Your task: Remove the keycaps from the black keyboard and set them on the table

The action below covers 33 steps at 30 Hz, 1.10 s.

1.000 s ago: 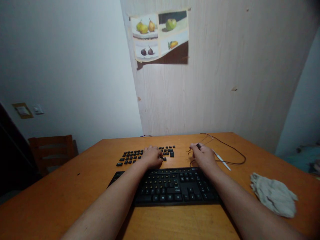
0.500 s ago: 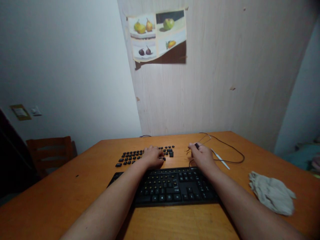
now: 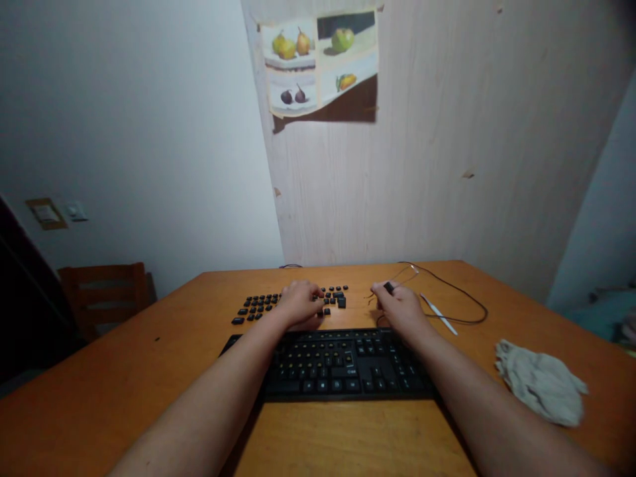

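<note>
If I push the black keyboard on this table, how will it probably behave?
The keyboard probably moves as one stiff piece, since it looks straight and unbent. Lying flat and wide, it seems unlikely to tip or roll.

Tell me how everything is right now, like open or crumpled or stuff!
Left hand: fingers bent, down among the keycaps; grip unclear
Right hand: closed on the small dark thing
Small dark thing: held
Loose keycaps: off, laid out in rows
Keyboard: flat, partly uncapped
Dark cord: loosely curved
White stick: lying flat
Cloth: crumpled
Fruit picture: lower right corner seems curled
</note>
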Each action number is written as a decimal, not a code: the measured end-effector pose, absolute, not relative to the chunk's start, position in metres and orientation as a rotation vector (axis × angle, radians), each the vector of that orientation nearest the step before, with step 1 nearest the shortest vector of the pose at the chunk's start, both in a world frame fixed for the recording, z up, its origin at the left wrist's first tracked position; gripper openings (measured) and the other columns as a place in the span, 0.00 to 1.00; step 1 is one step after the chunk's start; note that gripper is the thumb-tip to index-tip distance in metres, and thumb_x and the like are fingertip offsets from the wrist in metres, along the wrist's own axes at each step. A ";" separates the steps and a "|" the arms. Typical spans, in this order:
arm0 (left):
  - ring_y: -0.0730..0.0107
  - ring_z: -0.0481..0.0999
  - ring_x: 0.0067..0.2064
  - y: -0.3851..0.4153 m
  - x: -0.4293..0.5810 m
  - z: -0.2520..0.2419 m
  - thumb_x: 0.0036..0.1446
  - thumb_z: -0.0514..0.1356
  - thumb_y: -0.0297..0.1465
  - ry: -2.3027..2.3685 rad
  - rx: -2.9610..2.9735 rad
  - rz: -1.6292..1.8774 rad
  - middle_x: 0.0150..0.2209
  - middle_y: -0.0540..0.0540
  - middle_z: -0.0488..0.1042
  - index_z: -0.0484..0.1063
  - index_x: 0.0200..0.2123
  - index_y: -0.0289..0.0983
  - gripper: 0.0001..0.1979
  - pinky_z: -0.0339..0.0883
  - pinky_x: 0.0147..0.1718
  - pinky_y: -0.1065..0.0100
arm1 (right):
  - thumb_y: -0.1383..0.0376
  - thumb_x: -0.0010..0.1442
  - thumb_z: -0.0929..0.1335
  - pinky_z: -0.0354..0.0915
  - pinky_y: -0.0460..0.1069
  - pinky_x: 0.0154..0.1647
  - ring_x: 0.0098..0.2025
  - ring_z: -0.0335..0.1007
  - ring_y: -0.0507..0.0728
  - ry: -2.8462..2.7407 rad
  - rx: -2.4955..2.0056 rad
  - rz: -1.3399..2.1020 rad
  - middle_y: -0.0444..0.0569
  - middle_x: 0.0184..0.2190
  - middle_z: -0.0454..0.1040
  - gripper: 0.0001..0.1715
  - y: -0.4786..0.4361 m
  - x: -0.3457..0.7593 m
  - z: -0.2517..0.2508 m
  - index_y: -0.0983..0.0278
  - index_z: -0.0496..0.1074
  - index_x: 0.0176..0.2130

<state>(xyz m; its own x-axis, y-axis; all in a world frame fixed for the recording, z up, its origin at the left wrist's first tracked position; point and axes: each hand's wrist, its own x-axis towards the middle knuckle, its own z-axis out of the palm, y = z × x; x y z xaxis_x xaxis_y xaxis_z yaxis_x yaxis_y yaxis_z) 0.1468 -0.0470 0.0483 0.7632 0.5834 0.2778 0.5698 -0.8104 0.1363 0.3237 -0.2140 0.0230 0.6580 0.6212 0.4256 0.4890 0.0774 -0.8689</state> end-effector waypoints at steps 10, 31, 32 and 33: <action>0.72 0.69 0.28 -0.062 0.109 0.059 0.53 0.57 0.39 0.818 2.157 0.702 0.30 0.46 0.75 0.75 0.38 0.33 0.16 0.62 0.26 0.72 | 0.52 0.52 0.71 0.52 0.43 0.19 0.18 0.56 0.48 -1.177 -1.377 0.786 0.38 0.19 0.65 0.18 -0.231 0.274 0.044 0.64 0.70 0.34; 0.66 0.73 0.35 -0.070 0.088 0.024 0.54 0.57 0.39 0.759 2.231 0.747 0.33 0.46 0.77 0.76 0.34 0.35 0.14 0.64 0.33 0.69 | 0.57 0.59 0.66 0.55 0.43 0.19 0.20 0.59 0.50 -1.619 -1.618 0.769 0.41 0.19 0.66 0.12 -0.241 0.241 0.034 0.62 0.74 0.33; 0.66 0.73 0.35 -0.070 0.089 0.023 0.54 0.57 0.39 0.753 2.242 0.731 0.33 0.46 0.77 0.76 0.34 0.35 0.14 0.64 0.32 0.69 | 0.57 0.58 0.67 0.55 0.44 0.19 0.20 0.59 0.50 -1.617 -1.626 0.768 0.41 0.20 0.67 0.12 -0.241 0.240 0.033 0.62 0.74 0.32; 0.66 0.73 0.34 -0.070 0.089 0.022 0.54 0.57 0.39 0.748 2.251 0.711 0.32 0.46 0.77 0.76 0.34 0.35 0.15 0.63 0.32 0.69 | 0.57 0.58 0.67 0.55 0.44 0.19 0.20 0.59 0.50 -1.612 -1.637 0.774 0.42 0.19 0.67 0.12 -0.240 0.240 0.032 0.62 0.74 0.32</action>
